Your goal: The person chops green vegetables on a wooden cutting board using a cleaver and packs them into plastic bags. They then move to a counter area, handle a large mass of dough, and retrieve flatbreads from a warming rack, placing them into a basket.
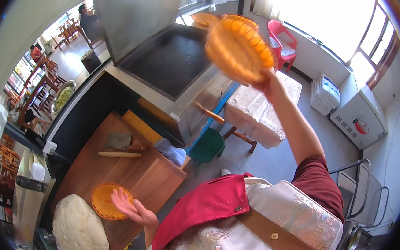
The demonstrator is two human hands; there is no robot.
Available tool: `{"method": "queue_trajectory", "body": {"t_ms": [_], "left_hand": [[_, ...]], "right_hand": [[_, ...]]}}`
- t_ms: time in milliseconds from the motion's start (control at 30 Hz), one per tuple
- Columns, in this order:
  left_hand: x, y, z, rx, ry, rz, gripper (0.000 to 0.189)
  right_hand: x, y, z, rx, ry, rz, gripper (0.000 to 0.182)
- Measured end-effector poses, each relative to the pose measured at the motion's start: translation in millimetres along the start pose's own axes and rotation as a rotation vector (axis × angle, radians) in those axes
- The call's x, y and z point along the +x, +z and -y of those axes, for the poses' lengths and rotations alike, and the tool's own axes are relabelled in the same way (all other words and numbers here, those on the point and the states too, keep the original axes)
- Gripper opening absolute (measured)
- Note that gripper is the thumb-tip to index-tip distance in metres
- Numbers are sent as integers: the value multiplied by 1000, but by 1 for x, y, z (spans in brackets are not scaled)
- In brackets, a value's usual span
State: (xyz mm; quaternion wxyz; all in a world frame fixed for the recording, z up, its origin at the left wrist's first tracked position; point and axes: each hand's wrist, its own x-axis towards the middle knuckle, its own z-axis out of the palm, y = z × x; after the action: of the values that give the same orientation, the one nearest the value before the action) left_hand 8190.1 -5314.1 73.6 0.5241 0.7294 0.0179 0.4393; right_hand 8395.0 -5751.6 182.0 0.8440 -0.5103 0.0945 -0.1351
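My right hand (pixel 269 82) grips the rim of an orange woven basket (pixel 238 51), blurred and raised beside the far right corner of a dark flat griddle (pixel 166 60). More orange baskets (pixel 205 18) show behind it. My left hand (pixel 134 207) is empty, palm up with fingers apart, over the edge of a second orange basket (pixel 105 199) on the wooden table (pixel 148 178). A large mound of pale dough (pixel 79 229) lies left of that basket. A wooden rolling pin (pixel 119 154) and a scraper with a wooden handle (pixel 136 146) lie farther back on the table.
A wooden handle (pixel 213 115) sticks out from the griddle's front. White foam boxes (pixel 255 106) on a wooden stool and a green bin (pixel 207 145) stand right of the table. A blue cloth (pixel 170 153) lies at its corner. A metal bowl (pixel 64 97) sits on the left ledge.
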Motion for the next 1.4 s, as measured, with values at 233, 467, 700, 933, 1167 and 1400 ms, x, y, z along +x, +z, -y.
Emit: {"method": "queue_trajectory", "body": {"t_ms": [233, 467, 700, 933, 1167, 1400], "left_hand": [[-2, 43, -4, 208, -69, -147, 53], [-51, 112, -13, 263, -298, -443, 44], [-59, 163, -48, 404, -366, -470, 39], [-77, 181, -48, 355, -635, -576, 40], [-79, 173, -38, 349, -708, -406, 43], [-69, 136, -28, 332, -816, -223, 45]], "right_hand": [[223, -48, 83, -51, -152, -78, 34], [452, -83, 57, -282, -45, 181, 33], [532, -137, 59, -224, 235, 244, 50], [471, -158, 50, -763, -372, -174, 43], [232, -146, -89, -975, -422, 308, 20], [85, -92, -128, -982, -214, 623, 21]]}}
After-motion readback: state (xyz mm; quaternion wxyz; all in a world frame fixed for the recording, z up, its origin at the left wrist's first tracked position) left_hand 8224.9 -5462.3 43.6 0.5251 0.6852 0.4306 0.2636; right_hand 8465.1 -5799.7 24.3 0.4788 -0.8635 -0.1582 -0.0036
